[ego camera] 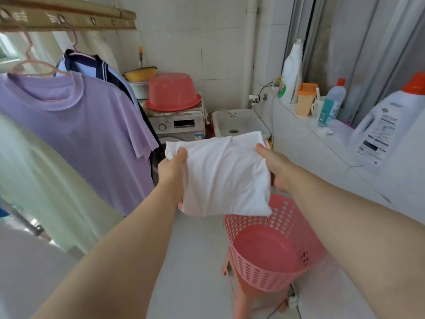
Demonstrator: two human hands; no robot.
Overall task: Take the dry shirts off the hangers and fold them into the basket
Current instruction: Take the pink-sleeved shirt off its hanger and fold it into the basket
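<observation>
A folded white shirt [224, 174] is held in the air above the far rim of a pink perforated basket [271, 252]. My left hand [171, 172] grips its left edge, thumb on top. My right hand [274, 168] grips its right edge, thumb on top, fingers hidden beneath. The basket has nothing in it and stands on a pink stool [239, 293]. On the left a lilac shirt [76, 134] hangs on a pink hanger [34, 65], a dark-and-blue shirt [101, 67] hangs behind it, and a pale green shirt [41, 187] hangs in front.
A wooden drying rail [69, 19] runs along the top left. A washing machine [177, 125] with an upturned red basin [172, 93] stands at the back, a white sink [236, 122] beside it. Detergent bottles [386, 125] line the tiled ledge [310, 146] on the right.
</observation>
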